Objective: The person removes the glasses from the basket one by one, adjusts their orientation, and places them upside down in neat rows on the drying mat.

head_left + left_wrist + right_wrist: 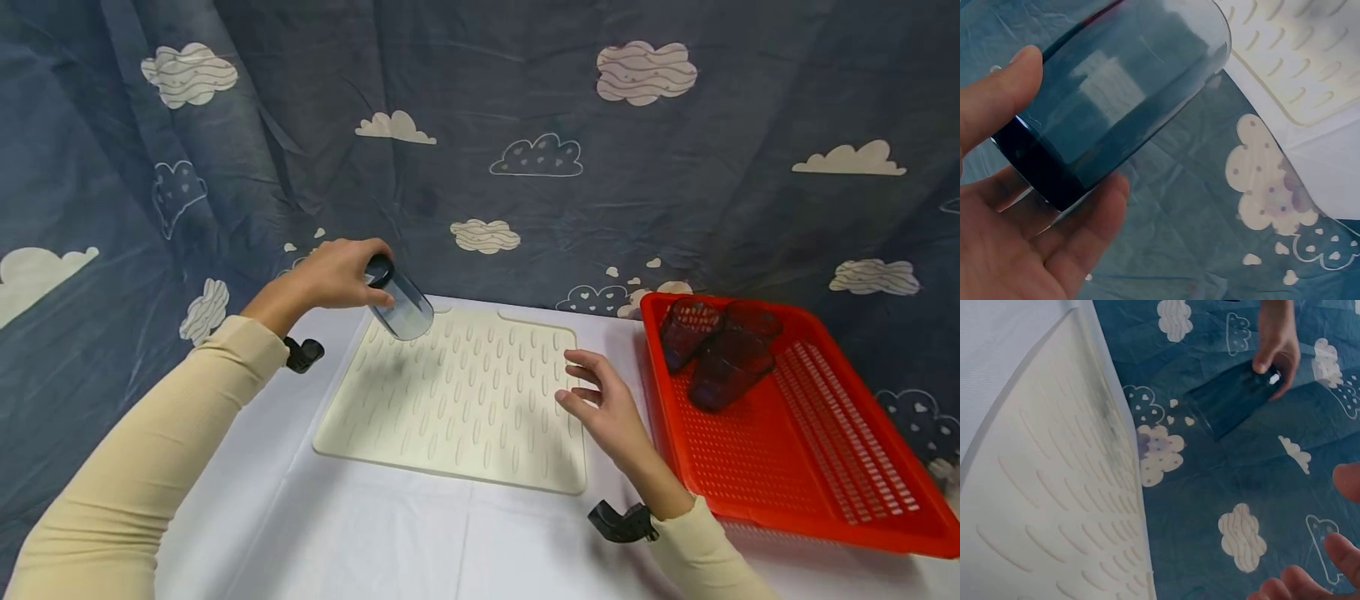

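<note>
My left hand (341,273) grips a dark tinted drinking glass (407,308) by its thick base, thumb on one side and fingers on the other. The glass is tilted, its mouth pointing down and to the right, above the far left corner of a cream ridged drying mat (480,400). In the left wrist view the glass (1135,81) looks blue and see-through. Over the mat's right edge hovers my right hand (603,404), its fingers loosely bent and nothing between them.
To the right stands a red plastic basket (750,492) with slotted sides. Several dark glasses (723,371) lie in its far left part. A blue curtain with a cloud print (450,100) hangs behind the white-covered table (375,525).
</note>
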Available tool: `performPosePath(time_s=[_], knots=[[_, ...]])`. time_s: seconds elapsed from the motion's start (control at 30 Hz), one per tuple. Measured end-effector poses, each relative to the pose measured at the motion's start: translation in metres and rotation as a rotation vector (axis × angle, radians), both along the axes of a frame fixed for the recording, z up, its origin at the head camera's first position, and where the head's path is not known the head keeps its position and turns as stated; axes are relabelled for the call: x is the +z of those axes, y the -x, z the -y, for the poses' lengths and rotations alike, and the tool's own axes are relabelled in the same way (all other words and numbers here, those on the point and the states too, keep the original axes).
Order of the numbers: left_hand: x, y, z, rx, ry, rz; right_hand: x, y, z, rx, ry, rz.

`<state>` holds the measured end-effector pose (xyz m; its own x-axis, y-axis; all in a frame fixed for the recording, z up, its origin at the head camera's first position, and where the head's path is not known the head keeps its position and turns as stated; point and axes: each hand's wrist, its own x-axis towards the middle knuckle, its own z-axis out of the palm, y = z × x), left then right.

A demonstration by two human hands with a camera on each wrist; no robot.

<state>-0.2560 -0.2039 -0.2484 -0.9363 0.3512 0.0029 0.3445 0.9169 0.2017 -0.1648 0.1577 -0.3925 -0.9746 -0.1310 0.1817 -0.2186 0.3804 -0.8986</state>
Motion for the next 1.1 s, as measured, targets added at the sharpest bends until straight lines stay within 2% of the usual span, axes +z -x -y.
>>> performPosePath(time_s=[0.17,0.4,0.7,0.9,1.1], knots=[[-0.007,0.004,0.011,0.005,-0.034,0.029,-0.003,0.001,-0.003,0.045,-0.006,-0.024],[-0.022,0.014,0.024,0.058,-0.056,0.021,-0.009,0.002,0.002,0.138,-0.021,-0.053],[-0.047,0.030,0.028,0.140,-0.112,0.007,-0.011,-0.003,0.003,0.130,0.013,-0.063],[-0.064,0.037,0.030,0.150,-0.158,-0.004,-0.015,-0.006,0.004,0.165,-0.024,-0.014],[-0.080,0.042,0.028,0.213,-0.216,0.016,-0.017,-0.006,0.003,0.190,-0.035,-0.011]])
